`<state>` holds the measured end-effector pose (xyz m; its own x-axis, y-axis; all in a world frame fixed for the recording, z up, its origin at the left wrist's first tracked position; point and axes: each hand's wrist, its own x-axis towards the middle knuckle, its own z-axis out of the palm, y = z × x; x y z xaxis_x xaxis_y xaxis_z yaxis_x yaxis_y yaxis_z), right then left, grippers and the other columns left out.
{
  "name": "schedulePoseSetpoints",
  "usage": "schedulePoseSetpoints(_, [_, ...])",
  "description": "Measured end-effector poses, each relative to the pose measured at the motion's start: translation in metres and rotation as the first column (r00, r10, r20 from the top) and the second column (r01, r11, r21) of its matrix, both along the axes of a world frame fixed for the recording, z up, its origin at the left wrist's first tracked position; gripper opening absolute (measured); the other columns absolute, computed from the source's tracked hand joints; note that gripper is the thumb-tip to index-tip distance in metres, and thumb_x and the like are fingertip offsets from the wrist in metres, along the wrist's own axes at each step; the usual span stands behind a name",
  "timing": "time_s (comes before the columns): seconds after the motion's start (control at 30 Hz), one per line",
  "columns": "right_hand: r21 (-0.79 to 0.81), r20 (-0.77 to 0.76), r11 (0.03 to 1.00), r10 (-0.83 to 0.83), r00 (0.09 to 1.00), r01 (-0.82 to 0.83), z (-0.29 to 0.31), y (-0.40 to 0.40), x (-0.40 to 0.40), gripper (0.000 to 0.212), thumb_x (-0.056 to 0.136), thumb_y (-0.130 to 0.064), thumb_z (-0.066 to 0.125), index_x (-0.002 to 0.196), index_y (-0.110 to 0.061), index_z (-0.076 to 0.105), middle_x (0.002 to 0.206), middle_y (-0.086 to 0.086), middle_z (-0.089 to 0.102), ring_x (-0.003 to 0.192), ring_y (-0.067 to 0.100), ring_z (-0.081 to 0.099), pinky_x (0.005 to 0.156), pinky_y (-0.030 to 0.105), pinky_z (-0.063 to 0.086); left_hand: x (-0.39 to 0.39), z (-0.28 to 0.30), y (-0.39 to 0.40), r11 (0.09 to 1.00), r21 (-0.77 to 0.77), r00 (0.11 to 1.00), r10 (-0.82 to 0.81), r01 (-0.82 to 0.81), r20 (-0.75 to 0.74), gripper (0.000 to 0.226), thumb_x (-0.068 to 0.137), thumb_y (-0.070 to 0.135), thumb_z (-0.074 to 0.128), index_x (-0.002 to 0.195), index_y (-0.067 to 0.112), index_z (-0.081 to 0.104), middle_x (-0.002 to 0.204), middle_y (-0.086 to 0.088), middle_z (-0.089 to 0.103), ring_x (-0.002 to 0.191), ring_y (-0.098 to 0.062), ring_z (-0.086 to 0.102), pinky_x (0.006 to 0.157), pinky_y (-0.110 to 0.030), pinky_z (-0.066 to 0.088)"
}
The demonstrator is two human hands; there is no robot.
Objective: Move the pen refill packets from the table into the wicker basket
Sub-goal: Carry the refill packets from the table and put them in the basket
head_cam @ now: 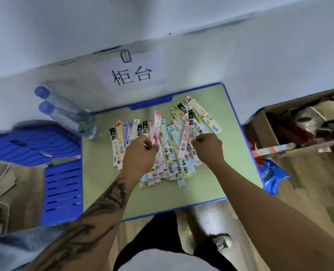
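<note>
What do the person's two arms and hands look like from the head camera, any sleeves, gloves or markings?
Both forearms are bare, with no sleeves, gloves, watch or rings showing. The left forearm carries a large dark tattoo of sweeping, flame-like strokes running from near the wrist toward the elbow. The right forearm shows no markings. The left hand and right hand are unadorned.

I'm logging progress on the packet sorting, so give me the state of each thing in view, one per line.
pen refill packets: heaped on the table, none moved yet
left hand: pinching a pink packet, lifted on end
right hand: curled round packets in the heap
table: holds the heap
water bottles: capped, at table's left corner
cardboard box: open, filled
</note>
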<state>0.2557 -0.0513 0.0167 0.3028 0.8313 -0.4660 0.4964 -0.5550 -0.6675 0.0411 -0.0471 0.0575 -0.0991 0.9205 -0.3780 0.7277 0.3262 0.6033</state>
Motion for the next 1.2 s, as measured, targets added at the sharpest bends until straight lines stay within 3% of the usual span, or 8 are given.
schedulePoseSetpoints(0.17, [0.069,-0.264,0.975,-0.185,0.947,0.210,0.032,-0.067,0.091,0.036,0.083,-0.033,0.073,0.077,0.001,0.065,0.063,0.009,0.058,0.061,0.023,0.054,0.064,0.046,0.055,0.114,0.032,-0.050,0.998,0.004,0.964,-0.060,0.061,0.258,0.019,0.096,0.030,0.071,0.084,0.021,0.059,0.074,-0.001,0.061,0.049,-0.008,0.051,0.057,-0.028,0.041])
schedulePoseSetpoints(0.3, [0.113,-0.449,0.933,-0.260,0.855,0.343,0.070,-0.157,0.190,0.021,0.095,-0.020,0.071,0.080,-0.006,0.070,0.072,0.013,0.061,0.063,0.022,0.054,0.053,0.027,0.045,0.232,0.048,-0.096,0.994,-0.010,0.894,-0.094,0.109,0.439,0.017,0.094,0.020,0.074,0.081,0.021,0.063,0.077,-0.004,0.065,0.060,-0.019,0.055,0.061,-0.031,0.047])
schedulePoseSetpoints(0.47, [0.192,-0.556,0.809,-0.377,0.740,0.556,0.114,-0.276,0.307,0.021,0.099,-0.016,0.066,0.082,-0.003,0.069,0.081,0.023,0.067,0.074,0.029,0.056,0.068,0.042,0.047,0.388,0.074,-0.171,0.936,-0.040,0.753,-0.255,0.349,0.607,0.015,0.091,0.018,0.072,0.078,0.021,0.068,0.076,-0.007,0.070,0.071,-0.028,0.067,0.070,-0.046,0.056])
schedulePoseSetpoints(0.63, [0.265,-0.609,0.601,-0.502,0.614,0.754,0.158,-0.372,0.410,0.019,0.104,-0.010,0.058,0.091,0.003,0.064,0.076,0.019,0.064,0.052,0.019,0.057,0.044,0.021,0.044,0.536,0.111,-0.243,0.783,-0.001,0.553,-0.439,0.622,0.708,0.009,0.096,0.010,0.061,0.089,0.014,0.067,0.093,-0.021,0.075,0.087,-0.037,0.074,0.082,-0.054,0.059])
schedulePoseSetpoints(0.8, [0.392,-0.639,0.354,-0.560,0.528,0.849,0.193,-0.443,0.516,0.019,0.105,-0.011,0.057,0.099,0.005,0.065,0.083,0.022,0.068,0.068,0.029,0.066,0.057,0.031,0.055,0.687,0.148,-0.298,0.617,0.048,0.347,-0.503,0.785,0.791,0.018,0.096,0.005,0.046,0.088,0.011,0.061,0.063,-0.011,0.063,0.049,-0.026,0.055,0.047,-0.032,0.047])
schedulePoseSetpoints(0.9, [0.431,-0.687,0.229,-0.544,0.481,0.873,0.216,-0.472,0.588,0.018,0.103,-0.008,0.058,0.105,0.009,0.062,0.091,0.030,0.070,0.076,0.040,0.069,0.069,0.047,0.063,0.787,0.160,-0.326,0.533,0.049,0.263,-0.493,0.845,0.829,0.020,0.092,0.011,0.053,0.077,0.019,0.064,0.062,-0.010,0.055,0.042,-0.022,0.041,0.047,-0.028,0.038])
schedulePoseSetpoints(1.07, [0.463,-0.718,0.065,-0.558,0.417,0.884,0.258,-0.485,0.717,0.029,0.100,-0.008,0.063,0.122,0.007,0.052,0.094,0.032,0.068,0.080,0.044,0.066,0.073,0.058,0.058,0.931,0.199,-0.352,0.412,0.010,0.147,-0.348,0.911,0.926,0.013,0.096,0.025,0.062,0.099,0.014,0.068,0.059,-0.003,0.047,0.040,-0.014,0.036,0.041,-0.021,0.029])
schedulePoseSetpoints(1.2, [0.453,-0.751,0.027,-0.527,0.398,0.891,0.285,-0.487,0.798,0.029,0.099,-0.011,0.066,0.119,0.004,0.051,0.093,0.028,0.068,0.082,0.043,0.064,0.079,0.059,0.054,1.016,0.227,-0.352,0.272,0.048,0.029,-0.274,0.961,0.961,0.049,0.075,0.049,0.077,0.113,0.018,0.071,0.074,-0.004,0.046,0.052,-0.014,0.037,0.046,-0.021,0.026])
